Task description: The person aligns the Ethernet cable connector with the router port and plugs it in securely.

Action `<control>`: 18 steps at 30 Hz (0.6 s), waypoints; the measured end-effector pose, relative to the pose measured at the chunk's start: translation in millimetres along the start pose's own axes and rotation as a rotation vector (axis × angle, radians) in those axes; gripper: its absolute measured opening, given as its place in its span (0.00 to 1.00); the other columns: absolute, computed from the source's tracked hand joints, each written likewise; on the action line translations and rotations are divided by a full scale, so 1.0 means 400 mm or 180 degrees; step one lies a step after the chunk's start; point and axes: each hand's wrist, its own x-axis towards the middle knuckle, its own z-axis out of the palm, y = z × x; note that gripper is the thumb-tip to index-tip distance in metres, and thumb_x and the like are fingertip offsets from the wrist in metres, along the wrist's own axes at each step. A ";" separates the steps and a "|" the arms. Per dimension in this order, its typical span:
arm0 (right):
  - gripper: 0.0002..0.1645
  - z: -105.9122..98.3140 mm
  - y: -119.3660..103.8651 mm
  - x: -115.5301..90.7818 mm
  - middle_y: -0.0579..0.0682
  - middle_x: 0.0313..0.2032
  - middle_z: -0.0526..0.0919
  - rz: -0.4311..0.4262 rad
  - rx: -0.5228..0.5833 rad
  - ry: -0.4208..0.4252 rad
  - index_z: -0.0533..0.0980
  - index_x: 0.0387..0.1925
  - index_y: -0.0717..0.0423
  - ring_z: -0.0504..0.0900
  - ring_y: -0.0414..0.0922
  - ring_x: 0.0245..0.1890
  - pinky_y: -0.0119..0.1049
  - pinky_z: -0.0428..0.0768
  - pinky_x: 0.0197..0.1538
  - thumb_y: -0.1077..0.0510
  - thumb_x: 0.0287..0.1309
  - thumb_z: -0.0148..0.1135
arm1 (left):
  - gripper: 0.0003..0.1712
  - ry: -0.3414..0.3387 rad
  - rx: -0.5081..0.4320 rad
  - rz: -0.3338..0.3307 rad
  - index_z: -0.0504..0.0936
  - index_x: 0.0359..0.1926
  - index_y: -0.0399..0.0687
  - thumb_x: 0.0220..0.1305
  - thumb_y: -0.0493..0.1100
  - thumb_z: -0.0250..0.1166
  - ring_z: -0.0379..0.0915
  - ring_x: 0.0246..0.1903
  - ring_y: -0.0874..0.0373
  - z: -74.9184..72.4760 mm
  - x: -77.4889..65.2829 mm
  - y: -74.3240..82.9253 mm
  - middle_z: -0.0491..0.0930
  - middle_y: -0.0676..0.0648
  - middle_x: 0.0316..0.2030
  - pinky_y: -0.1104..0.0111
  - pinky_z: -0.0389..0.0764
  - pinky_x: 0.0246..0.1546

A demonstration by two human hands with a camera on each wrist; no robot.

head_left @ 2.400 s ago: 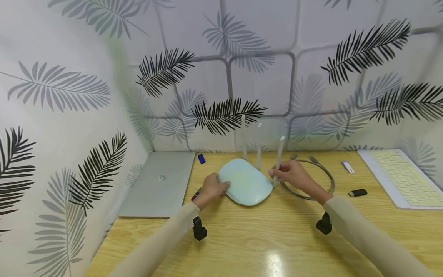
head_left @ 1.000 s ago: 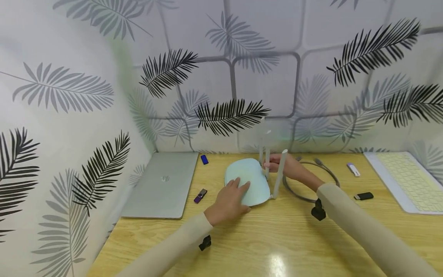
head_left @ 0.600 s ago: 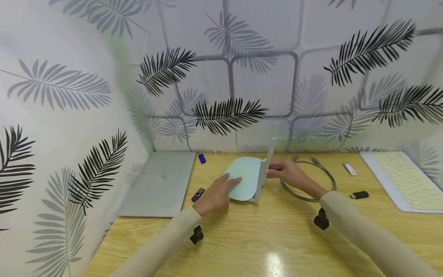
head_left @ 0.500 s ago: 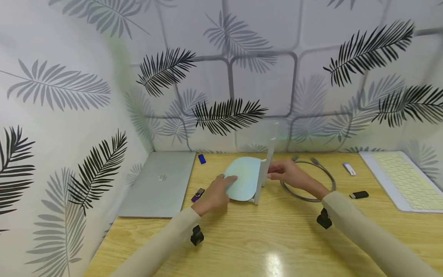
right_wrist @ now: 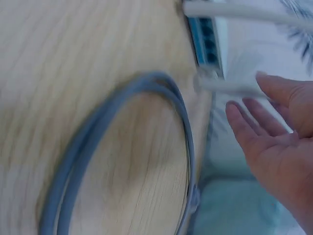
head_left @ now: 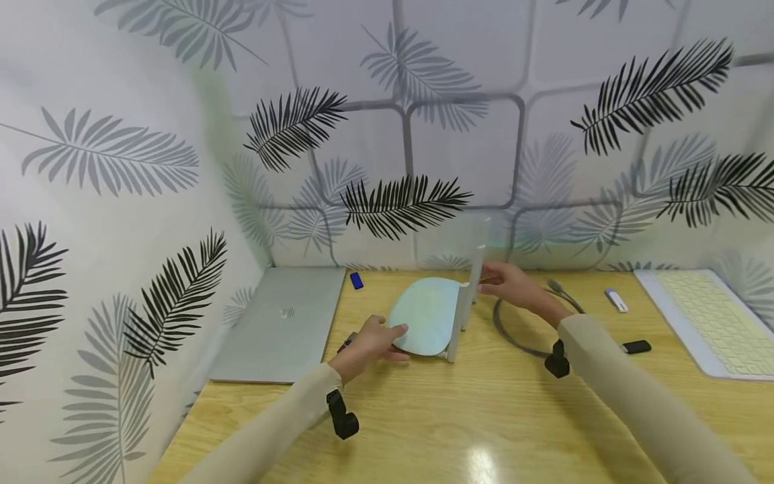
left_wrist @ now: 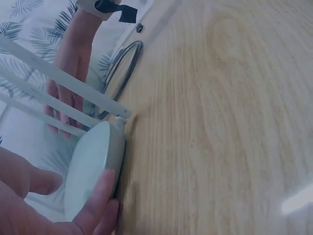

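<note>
A pale, rounded Wi-Fi router (head_left: 426, 316) stands on the wooden table with its row of white antennas upright along its right side. My left hand (head_left: 369, 343) is at its left front edge, fingers spread. In the left wrist view, some left fingers (left_wrist: 100, 200) touch the router's lower side while another digit stands apart from it. My right hand (head_left: 510, 286) is just behind the antennas; in the right wrist view its thumb and fingers are parted beside one antenna (right_wrist: 230, 87). A row of ports (right_wrist: 208, 41) shows on the router's back.
A grey coiled cable (head_left: 514, 343) lies partly under my right forearm. A closed laptop (head_left: 278, 323) is at left, a white keyboard (head_left: 701, 316) at right. USB sticks lie around: blue (head_left: 356, 280), white-purple (head_left: 617, 300), black (head_left: 637, 347). A patterned wall covering rises behind.
The router has turned so its antennas face right toward the cable. My left hand has slid from the router's top to its front left edge; my right hand has moved slightly back.
</note>
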 end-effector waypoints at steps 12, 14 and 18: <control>0.15 0.049 -0.030 -0.043 0.67 0.47 0.83 0.0098 -0.0304 0.0705 0.77 0.51 0.68 0.85 0.60 0.46 0.47 0.85 0.48 0.61 0.70 0.54 | 0.31 0.0628 0.0108 0.0411 0.61 0.70 0.32 0.70 0.36 0.59 0.86 0.34 0.49 0.025 0.058 -0.021 0.75 0.27 0.56 0.66 0.86 0.36; 0.16 0.053 -0.030 -0.055 0.68 0.47 0.84 0.0131 -0.0233 0.0802 0.77 0.51 0.70 0.85 0.60 0.45 0.47 0.85 0.47 0.61 0.70 0.55 | 0.28 0.0646 0.0230 0.0456 0.66 0.67 0.32 0.69 0.36 0.60 0.86 0.30 0.53 0.016 0.082 -0.014 0.78 0.29 0.53 0.67 0.86 0.34; 0.14 0.068 -0.027 -0.074 0.68 0.44 0.84 0.0167 -0.0174 0.0981 0.78 0.48 0.71 0.86 0.60 0.44 0.44 0.86 0.44 0.62 0.69 0.56 | 0.28 0.0468 0.0185 0.0344 0.68 0.67 0.35 0.67 0.34 0.62 0.82 0.28 0.58 -0.017 0.131 0.002 0.80 0.31 0.51 0.65 0.86 0.37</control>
